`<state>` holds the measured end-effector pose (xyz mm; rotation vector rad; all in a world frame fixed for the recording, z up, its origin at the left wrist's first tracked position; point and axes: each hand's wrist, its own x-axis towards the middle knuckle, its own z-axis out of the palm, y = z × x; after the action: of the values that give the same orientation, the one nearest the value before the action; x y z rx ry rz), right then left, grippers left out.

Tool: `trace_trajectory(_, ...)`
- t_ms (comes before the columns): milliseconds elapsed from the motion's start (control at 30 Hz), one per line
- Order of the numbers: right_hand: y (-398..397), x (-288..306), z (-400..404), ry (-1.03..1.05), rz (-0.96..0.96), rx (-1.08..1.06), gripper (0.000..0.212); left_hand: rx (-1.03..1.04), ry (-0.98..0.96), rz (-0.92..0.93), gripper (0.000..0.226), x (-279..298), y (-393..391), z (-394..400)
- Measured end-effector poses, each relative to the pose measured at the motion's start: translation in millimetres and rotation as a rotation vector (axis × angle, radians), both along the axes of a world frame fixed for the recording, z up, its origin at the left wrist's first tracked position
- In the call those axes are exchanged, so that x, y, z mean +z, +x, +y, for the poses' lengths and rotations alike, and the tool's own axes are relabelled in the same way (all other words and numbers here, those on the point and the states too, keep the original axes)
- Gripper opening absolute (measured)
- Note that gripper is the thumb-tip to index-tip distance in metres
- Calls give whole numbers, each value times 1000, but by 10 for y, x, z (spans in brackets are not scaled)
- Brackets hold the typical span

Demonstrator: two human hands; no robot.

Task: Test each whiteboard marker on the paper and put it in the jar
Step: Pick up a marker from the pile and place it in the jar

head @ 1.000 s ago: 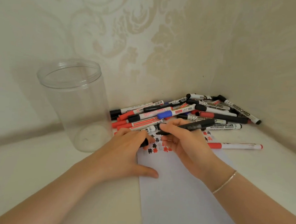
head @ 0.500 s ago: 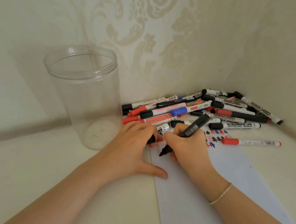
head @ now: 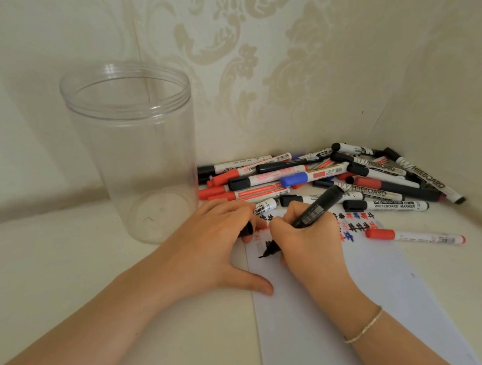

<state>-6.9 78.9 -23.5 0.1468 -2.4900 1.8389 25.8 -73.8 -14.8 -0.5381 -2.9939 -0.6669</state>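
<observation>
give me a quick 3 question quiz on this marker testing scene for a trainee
1. True or false: the clear jar already holds several markers.
2. Which hand grips the black marker whose tip is on the paper?
A. left hand
B. right hand
C. neither
3. Fill in: the red-capped marker lying alone sits to the ____ of the paper's scribbles.

Key
1. False; no marker shows inside the jar.
2. B; the right hand holds it in a writing grip, while the left hand rests at the paper's edge with a black cap in its fingers.
3. right
</observation>
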Motion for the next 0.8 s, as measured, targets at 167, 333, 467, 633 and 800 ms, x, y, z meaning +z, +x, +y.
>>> trace_trajectory(167,12,27,10,-28,-59,47,32,-3,-6,-13,71,12,17,0)
trace_trajectory(333,12,3,-7,5,8,20,27,-8,-13,8,76,-23,-16,-9)
trace_trajectory(467,12,25,14,-30,-42,20,28,-10,2,-1,70,-8,-3,4)
trace_trajectory(633,17,26,1,-24,-53,47,28,-17,-9,1,71,-16,0,0)
trace_trajectory(800,11,32,15,-67,-63,10,31,-16,-11,3,70,-11,-3,0)
